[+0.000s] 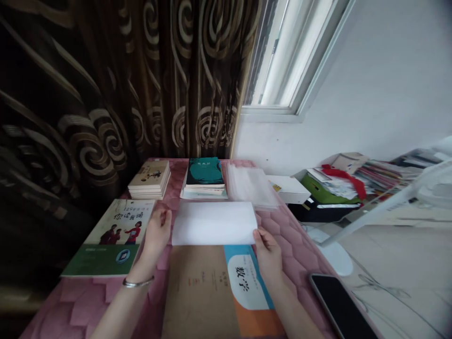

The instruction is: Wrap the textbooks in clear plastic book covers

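Note:
A blank white sheet of paper, slightly curved, lies behind a textbook with a brown, blue and orange cover. My right hand pinches the sheet's lower right corner between thumb and fingers. My left hand, with a silver bracelet at its wrist, is beside the sheet's left edge. Its fingers are curled, and whatever they may hold is hidden. Left of that hand lies a green-and-white book with pictured children on its cover.
Behind the sheet are a stack of tan books, a pile topped by a teal book, and clear plastic covers. A phone lies at the right edge of the pink quilted cloth. A white box stands beyond.

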The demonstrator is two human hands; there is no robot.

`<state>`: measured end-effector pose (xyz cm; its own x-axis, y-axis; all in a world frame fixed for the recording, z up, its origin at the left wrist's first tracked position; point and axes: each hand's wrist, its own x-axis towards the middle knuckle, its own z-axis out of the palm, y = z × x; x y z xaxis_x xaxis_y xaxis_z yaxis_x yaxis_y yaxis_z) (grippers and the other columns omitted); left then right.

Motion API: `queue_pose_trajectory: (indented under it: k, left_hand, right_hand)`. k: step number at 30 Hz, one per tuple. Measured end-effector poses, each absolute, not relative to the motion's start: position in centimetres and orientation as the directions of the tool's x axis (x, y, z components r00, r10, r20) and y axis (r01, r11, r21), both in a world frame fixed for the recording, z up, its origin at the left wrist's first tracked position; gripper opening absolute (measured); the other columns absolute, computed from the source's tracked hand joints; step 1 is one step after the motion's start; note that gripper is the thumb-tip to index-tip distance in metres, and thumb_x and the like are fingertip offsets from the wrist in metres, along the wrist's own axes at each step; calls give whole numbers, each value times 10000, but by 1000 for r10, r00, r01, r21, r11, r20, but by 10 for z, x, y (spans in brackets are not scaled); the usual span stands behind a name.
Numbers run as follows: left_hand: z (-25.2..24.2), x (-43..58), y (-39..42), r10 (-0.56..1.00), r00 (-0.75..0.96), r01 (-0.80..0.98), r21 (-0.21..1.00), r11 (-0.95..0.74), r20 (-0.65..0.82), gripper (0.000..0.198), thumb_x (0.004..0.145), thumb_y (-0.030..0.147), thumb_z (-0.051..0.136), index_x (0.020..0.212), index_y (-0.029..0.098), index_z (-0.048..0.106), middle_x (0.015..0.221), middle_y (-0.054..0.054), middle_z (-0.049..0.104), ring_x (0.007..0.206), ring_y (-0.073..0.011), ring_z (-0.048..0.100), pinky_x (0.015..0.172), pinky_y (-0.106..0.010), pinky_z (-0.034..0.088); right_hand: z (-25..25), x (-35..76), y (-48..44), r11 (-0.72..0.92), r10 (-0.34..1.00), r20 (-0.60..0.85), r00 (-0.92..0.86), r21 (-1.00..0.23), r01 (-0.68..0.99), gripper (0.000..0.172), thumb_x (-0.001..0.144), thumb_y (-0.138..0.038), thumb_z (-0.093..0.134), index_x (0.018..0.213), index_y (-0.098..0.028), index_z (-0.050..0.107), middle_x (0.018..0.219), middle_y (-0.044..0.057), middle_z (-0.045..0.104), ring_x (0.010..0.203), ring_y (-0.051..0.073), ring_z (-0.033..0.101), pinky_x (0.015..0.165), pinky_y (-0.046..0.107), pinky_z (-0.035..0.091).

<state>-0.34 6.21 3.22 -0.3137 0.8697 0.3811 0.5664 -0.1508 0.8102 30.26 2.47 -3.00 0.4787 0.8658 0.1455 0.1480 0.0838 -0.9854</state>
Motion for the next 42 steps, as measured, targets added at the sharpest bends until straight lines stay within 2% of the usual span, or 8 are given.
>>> queue_pose_trajectory:
  k: [6,12,20,23,26,30,33,42]
  left_hand:
    - [-12,-9,33,961,-269,344,938,39,58,292,763,497,557,713,210,581,702,-41,655,714,-219,614,703,-319,464]
    - [-16,-14,47,976,-214,176,984,15,23,187,697,322,585,827,189,605,824,-37,679,819,-197,631,734,-292,467]
    - [-22,-22,46,997,-6,90,993,75,-75,374,626,126,553,998,159,570,831,-31,706,793,-179,650,715,-280,462]
    - [-22,-23,45,998,33,100,994,50,-54,359,649,122,539,1000,148,606,874,-47,716,862,-191,653,785,-294,467]
    - [-22,-23,46,998,67,119,993,-2,-6,361,652,102,534,995,152,636,929,-53,722,931,-205,646,866,-313,455]
    - [-19,-25,44,987,161,112,993,-44,26,340,643,67,507,920,172,674,971,-45,725,980,-213,635,937,-336,437]
    - [-16,-27,41,974,225,121,992,-37,9,358,628,41,472,878,179,687,954,-33,727,975,-209,632,963,-347,426]
    - [-1,-24,56,949,316,-115,992,44,-5,566,619,56,554,1167,181,622,1107,-58,693,1017,-195,614,956,-335,432]
  right_hand:
    - [-39,305,27,86,852,141,504,-988,132,430,719,-600,633,797,-179,663,788,44,685,748,218,594,690,324,470]
    - [-44,311,33,15,854,113,508,-981,194,461,693,-615,639,852,-185,685,864,58,716,825,253,617,740,357,480]
    - [-39,314,38,5,857,193,479,-931,365,422,731,-600,586,868,-208,659,833,74,696,796,272,620,711,394,488]
    - [-22,298,33,101,736,472,486,-785,611,444,755,-573,575,955,-179,627,945,124,647,950,308,582,793,440,472]
    - [-7,262,22,280,698,692,184,-500,819,347,868,-479,515,1001,-181,631,1041,135,597,1042,298,538,888,460,431]
    - [-6,203,6,477,744,606,-281,-187,859,294,920,-291,498,1179,-210,611,1224,134,568,1061,275,532,870,420,428]
    - [-14,174,1,490,750,530,-396,-43,871,376,909,-230,533,1284,-230,562,1358,115,526,1155,287,496,927,440,388]
    - [-19,165,2,483,754,507,-418,5,876,440,910,-228,544,1349,-246,513,1419,102,502,1248,297,457,975,475,352]
